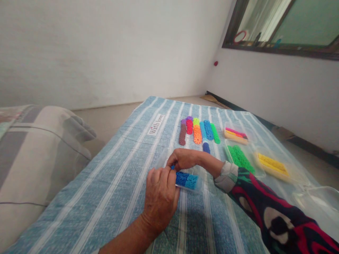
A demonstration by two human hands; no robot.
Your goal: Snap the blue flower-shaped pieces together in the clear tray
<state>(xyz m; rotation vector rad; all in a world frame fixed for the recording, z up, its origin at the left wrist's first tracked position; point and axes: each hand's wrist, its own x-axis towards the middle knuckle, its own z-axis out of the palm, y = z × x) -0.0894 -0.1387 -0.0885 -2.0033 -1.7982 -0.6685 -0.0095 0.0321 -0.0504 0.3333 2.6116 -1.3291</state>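
A clear plastic box lies on the striped cloth, with rows of dark and light blue snowflake-shaped plastic discs in it. My left hand is closed around the box's near left side. Over the far left part of the box, my right hand bends down with its fingers pinched together. A bit of blue shows right at those fingertips, so they appear to grip blue discs; the fingertips themselves are partly hidden behind my left hand.
Beyond my hands lie stacked rows of coloured discs. To the right stand clear boxes with green discs, yellow discs and mixed colours. An empty-looking clear container sits at the right edge. A cloth-covered seat is at left.
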